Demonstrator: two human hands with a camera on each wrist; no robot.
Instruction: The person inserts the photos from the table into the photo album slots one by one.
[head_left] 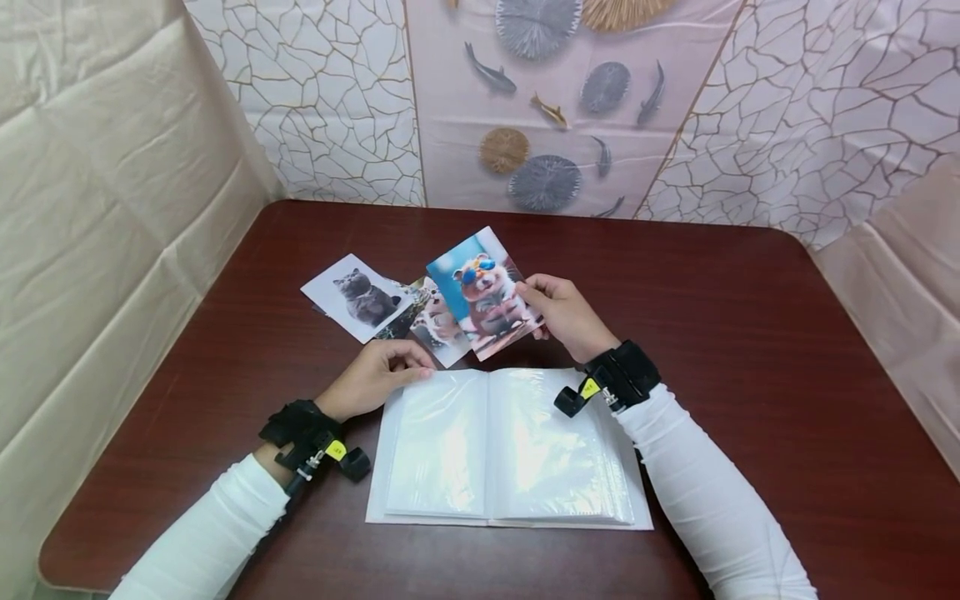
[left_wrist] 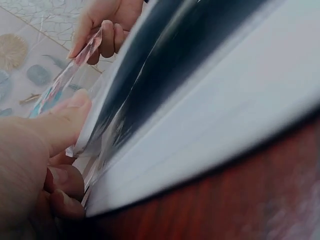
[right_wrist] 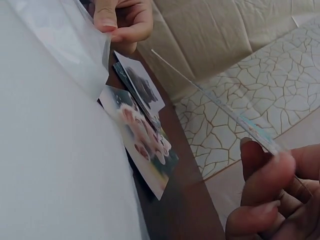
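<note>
An open photo album [head_left: 438, 450] with clear plastic pockets lies on the table. At its top left corner my left hand [head_left: 380, 375] pinches the edge of a pocket page, thumb above and fingers curled beneath; the left wrist view shows the thumb [left_wrist: 65, 117] at that page edge. My right hand [head_left: 566, 312] grips a photo [head_left: 487, 296] of a hamster in sunglasses by its right edge, held up beyond the album. Seen from the right wrist, this photo [right_wrist: 215, 100] is nearly edge-on between thumb and fingers.
Behind the album lie several overlapping photos, including a grey cat photo [head_left: 363, 296] and a photo of a pale furry animal [head_left: 437, 325]. The dark red table [head_left: 750, 375] reaches patterned cloth [head_left: 322, 100] at the back.
</note>
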